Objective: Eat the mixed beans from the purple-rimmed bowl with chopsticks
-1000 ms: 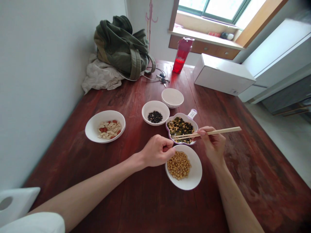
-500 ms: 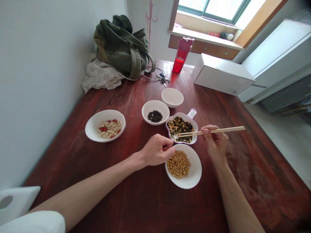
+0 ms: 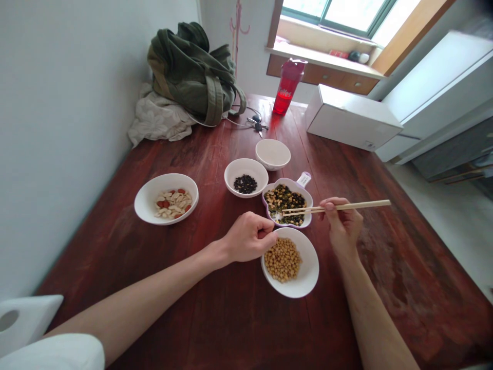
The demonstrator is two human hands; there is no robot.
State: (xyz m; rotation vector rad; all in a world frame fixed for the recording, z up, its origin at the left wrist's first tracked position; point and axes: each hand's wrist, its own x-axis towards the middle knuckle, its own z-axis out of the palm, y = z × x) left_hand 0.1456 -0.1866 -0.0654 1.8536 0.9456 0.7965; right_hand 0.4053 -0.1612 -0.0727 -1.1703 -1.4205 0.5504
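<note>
My right hand [image 3: 342, 223] pinches wooden chopsticks [image 3: 339, 207], their tips reaching over a lilac scalloped dish [image 3: 288, 180] of mixed dark beans and yellow bits [image 3: 285, 202]. Nothing shows between the tips. My left hand [image 3: 248, 237] curls at the rim of a white bowl [image 3: 306, 272] holding yellow soybeans [image 3: 282, 260]. Farther off are a white bowl [image 3: 246, 164] of small black beans, a white bowl [image 3: 146, 203] of pale seeds and red nuts, and a plain white bowl [image 3: 272, 153].
The bowls stand on a dark red wooden table [image 3: 96, 267], with a wall along its left side. At its far end are a red bottle [image 3: 283, 87], keys [image 3: 257, 126], an olive bag [image 3: 188, 72] on crumpled cloth, and a white box [image 3: 350, 123].
My right hand and the chopsticks have shifted slightly right, drawing the tips back across the lilac dish. My left hand stays at the bowl rim.
</note>
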